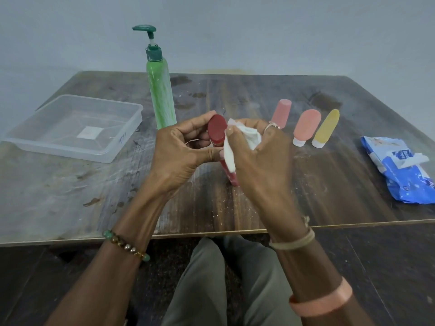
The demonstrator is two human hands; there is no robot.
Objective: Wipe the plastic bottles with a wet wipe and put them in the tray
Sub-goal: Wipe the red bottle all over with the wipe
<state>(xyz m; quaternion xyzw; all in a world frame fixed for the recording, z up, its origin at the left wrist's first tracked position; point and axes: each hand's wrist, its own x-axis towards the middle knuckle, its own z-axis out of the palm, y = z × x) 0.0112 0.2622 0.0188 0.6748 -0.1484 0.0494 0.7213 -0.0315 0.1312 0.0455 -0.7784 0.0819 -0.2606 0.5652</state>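
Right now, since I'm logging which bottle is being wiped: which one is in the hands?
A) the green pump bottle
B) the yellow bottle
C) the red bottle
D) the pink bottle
C: the left hand grips the red bottle, and the right hand holds the wet wipe against its side.

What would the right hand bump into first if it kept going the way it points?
Probably the red bottle. The right hand, holding the wet wipe, points left at it and looks to be touching it, though depth is hard to judge.
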